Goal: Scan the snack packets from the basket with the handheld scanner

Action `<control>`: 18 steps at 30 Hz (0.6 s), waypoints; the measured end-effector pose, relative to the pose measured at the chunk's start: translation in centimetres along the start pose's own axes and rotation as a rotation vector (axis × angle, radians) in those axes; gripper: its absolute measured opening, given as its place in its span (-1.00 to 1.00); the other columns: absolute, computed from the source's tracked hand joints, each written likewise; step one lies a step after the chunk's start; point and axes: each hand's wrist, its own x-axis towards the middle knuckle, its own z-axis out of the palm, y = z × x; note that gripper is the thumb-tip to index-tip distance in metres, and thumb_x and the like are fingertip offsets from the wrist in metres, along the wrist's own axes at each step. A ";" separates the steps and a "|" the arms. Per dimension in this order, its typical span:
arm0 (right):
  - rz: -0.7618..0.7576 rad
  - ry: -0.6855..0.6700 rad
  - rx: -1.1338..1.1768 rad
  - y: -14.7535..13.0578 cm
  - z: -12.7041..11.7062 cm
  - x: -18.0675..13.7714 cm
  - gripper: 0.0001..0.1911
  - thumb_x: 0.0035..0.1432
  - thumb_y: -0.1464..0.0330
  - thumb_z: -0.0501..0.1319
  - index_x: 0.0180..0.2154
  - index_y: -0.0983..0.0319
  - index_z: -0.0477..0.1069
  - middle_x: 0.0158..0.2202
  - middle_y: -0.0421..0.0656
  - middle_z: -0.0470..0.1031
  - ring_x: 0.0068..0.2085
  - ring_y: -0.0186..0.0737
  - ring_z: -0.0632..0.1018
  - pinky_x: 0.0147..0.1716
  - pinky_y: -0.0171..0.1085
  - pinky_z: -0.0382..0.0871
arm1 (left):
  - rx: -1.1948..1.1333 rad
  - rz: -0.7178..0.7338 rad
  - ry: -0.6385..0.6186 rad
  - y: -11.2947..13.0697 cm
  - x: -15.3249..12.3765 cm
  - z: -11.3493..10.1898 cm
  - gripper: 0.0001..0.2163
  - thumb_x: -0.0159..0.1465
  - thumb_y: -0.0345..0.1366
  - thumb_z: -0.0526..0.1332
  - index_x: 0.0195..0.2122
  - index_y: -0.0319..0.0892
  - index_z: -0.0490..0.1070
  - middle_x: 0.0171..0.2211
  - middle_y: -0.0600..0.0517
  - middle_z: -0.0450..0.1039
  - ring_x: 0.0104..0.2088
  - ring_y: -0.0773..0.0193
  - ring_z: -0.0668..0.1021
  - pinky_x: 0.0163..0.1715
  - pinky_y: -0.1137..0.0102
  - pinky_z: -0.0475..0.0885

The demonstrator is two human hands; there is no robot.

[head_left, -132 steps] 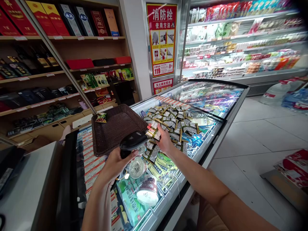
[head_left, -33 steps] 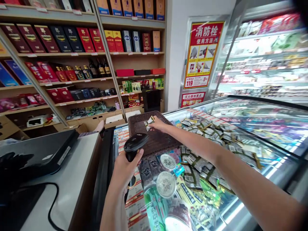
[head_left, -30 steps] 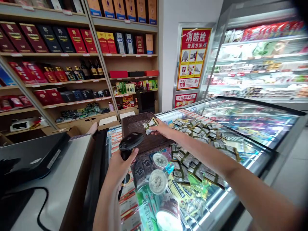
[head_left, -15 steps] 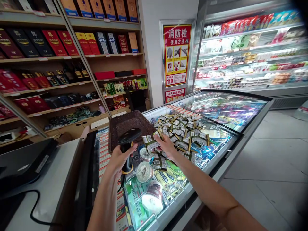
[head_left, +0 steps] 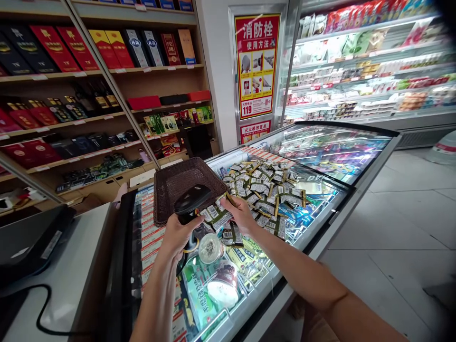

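My left hand (head_left: pixel 179 233) is wrapped round the handle of a black barcode scanner (head_left: pixel 192 199), its head turned toward my right hand. My right hand (head_left: pixel 239 213) pinches a small green-and-silver snack packet (head_left: pixel 216 214) by its right end, printed side with a barcode facing up. The packet's left end is close to my left thumb; whether they touch I cannot tell. Beyond my right hand, a heap of similar packets (head_left: pixel 261 183) lies on the glass lid of a chest freezer (head_left: pixel 322 213). Behind the scanner sits a brown woven basket (head_left: pixel 166 190), with no packets visible inside.
Under the glass lie ice cream tubs (head_left: pixel 223 285) and wrapped ices (head_left: pixel 201 289). At left is a counter (head_left: pixel 81 247) with a black device (head_left: pixel 32 242) and a cable. Shelves of boxes (head_left: pixel 107 47) stand behind; a refrigerated display (head_left: pixel 356 71) is at the back right.
My right hand has brought the packet slightly left and down, closer to the scanner. The head view has shifted a little, so the surroundings sit higher and further left.
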 end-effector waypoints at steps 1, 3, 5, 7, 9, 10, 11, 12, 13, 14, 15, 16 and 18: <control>0.002 0.021 0.002 0.0 0.1 0.0 -0.51 -0.01 -0.12 0.34 -0.36 0.17 0.45 -0.52 -0.27 0.35 -0.58 -0.37 0.36 -0.69 -0.36 0.27 | 0.011 -0.002 -0.006 -0.2 0.0 -0.1 -0.61 -0.22 -0.14 0.56 -0.43 -0.22 0.53 -0.50 0.09 0.52 -0.47 0.29 0.48 -0.40 0.42 0.37; 0.009 0.050 -0.022 -0.1 0.0 0.1 -0.52 -0.02 -0.11 0.35 -0.35 0.16 0.44 -0.52 -0.29 0.34 -0.59 -0.36 0.35 -0.69 -0.34 0.29 | 0.048 0.002 -0.016 -0.4 0.2 -0.4 -0.62 -0.19 -0.13 0.55 -0.41 -0.22 0.54 -0.48 0.07 0.53 -0.45 0.27 0.49 -0.39 0.42 0.37; 0.000 0.093 -0.074 -0.2 -0.2 0.2 -0.52 -0.04 -0.11 0.36 -0.34 0.15 0.44 -0.55 -0.31 0.29 -0.61 -0.37 0.32 -0.70 -0.33 0.29 | 0.103 0.020 -0.053 -0.4 0.4 -0.9 -0.61 -0.15 -0.09 0.54 -0.37 -0.22 0.56 -0.44 0.04 0.56 -0.41 0.24 0.52 -0.35 0.40 0.39; -0.025 0.158 -0.122 -0.5 -0.7 0.5 -0.53 -0.03 -0.11 0.35 -0.35 0.15 0.45 -0.58 -0.33 0.21 -0.62 -0.38 0.26 -0.71 -0.32 0.29 | 0.179 0.037 -0.129 -0.2 0.4 -1.6 -0.60 -0.09 -0.03 0.51 -0.36 -0.22 0.57 -0.41 -0.01 0.59 -0.37 0.19 0.55 -0.33 0.39 0.41; -0.051 0.227 -0.152 -0.8 -1.3 0.9 -0.53 -0.02 -0.12 0.34 -0.37 0.15 0.45 -0.58 -0.33 0.14 -0.62 -0.38 0.22 -0.71 -0.32 0.30 | 0.251 0.051 -0.201 0.2 0.3 -2.3 -0.59 -0.04 0.02 0.48 -0.34 -0.22 0.59 -0.38 -0.05 0.61 -0.34 0.13 0.57 -0.33 0.36 0.43; -0.060 0.256 -0.162 -1.0 -1.7 1.0 -0.53 -0.02 -0.12 0.34 -0.38 0.15 0.44 -0.58 -0.33 0.12 -0.61 -0.38 0.21 -0.71 -0.32 0.30 | 0.282 0.057 -0.217 0.5 0.2 -2.6 -0.58 -0.03 0.04 0.47 -0.33 -0.21 0.59 -0.37 -0.07 0.61 -0.34 0.11 0.58 -0.34 0.35 0.43; -0.071 0.277 -0.173 -1.2 -2.0 1.1 -0.53 -0.02 -0.12 0.34 -0.39 0.15 0.44 -0.58 -0.33 0.10 -0.61 -0.38 0.21 -0.71 -0.33 0.30 | 0.314 0.065 -0.222 0.7 0.0 -2.9 -0.57 -0.03 0.06 0.47 -0.32 -0.21 0.59 -0.37 -0.08 0.61 -0.34 0.10 0.58 -0.35 0.34 0.44; -0.081 0.290 -0.184 -1.4 -2.2 1.2 -0.53 -0.02 -0.11 0.34 -0.38 0.15 0.45 -0.57 -0.32 0.09 -0.60 -0.39 0.20 -0.71 -0.33 0.30 | 0.347 0.072 -0.221 0.9 -0.1 -3.1 -0.56 -0.03 0.06 0.47 -0.31 -0.21 0.59 -0.38 -0.08 0.61 -0.35 0.09 0.57 -0.36 0.34 0.44; -0.086 0.297 -0.193 -1.7 -2.5 1.3 -0.54 -0.01 -0.11 0.34 -0.38 0.15 0.45 -0.57 -0.32 0.08 -0.60 -0.39 0.19 -0.70 -0.33 0.30 | 0.377 0.076 -0.217 1.1 -0.2 -3.3 -0.56 -0.04 0.06 0.47 -0.31 -0.21 0.60 -0.39 -0.08 0.61 -0.36 0.09 0.57 -0.37 0.33 0.45; -0.086 0.297 -0.199 -1.9 -2.7 1.3 -0.54 -0.01 -0.10 0.34 -0.37 0.16 0.46 -0.56 -0.32 0.08 -0.60 -0.39 0.19 -0.71 -0.33 0.30 | 0.402 0.081 -0.215 1.2 -0.4 -3.5 -0.57 -0.04 0.06 0.47 -0.32 -0.20 0.60 -0.40 -0.08 0.61 -0.36 0.09 0.56 -0.37 0.33 0.45; -0.083 0.295 -0.203 -2.0 -2.8 1.4 -0.54 -0.01 -0.10 0.34 -0.36 0.16 0.47 -0.56 -0.32 0.07 -0.60 -0.39 0.19 -0.71 -0.33 0.30 | 0.420 0.087 -0.217 1.3 -0.5 -3.6 -0.57 -0.04 0.07 0.47 -0.33 -0.19 0.61 -0.40 -0.07 0.61 -0.37 0.09 0.56 -0.37 0.34 0.46; -0.079 0.294 -0.205 -2.2 -3.0 1.4 -0.54 -0.01 -0.10 0.34 -0.37 0.16 0.47 -0.56 -0.32 0.07 -0.60 -0.39 0.19 -0.71 -0.33 0.30 | 0.431 0.092 -0.222 1.4 -0.5 -3.7 -0.57 -0.04 0.07 0.47 -0.33 -0.19 0.61 -0.41 -0.07 0.60 -0.37 0.10 0.55 -0.38 0.34 0.46; -0.071 0.294 -0.205 -2.3 -3.2 1.5 -0.53 -0.03 -0.10 0.35 -0.38 0.17 0.46 -0.57 -0.32 0.06 -0.60 -0.38 0.20 -0.72 -0.33 0.30 | 0.443 0.095 -0.241 1.6 -0.7 -3.9 -0.57 -0.04 0.08 0.46 -0.33 -0.19 0.62 -0.41 -0.06 0.60 -0.38 0.11 0.54 -0.40 0.35 0.45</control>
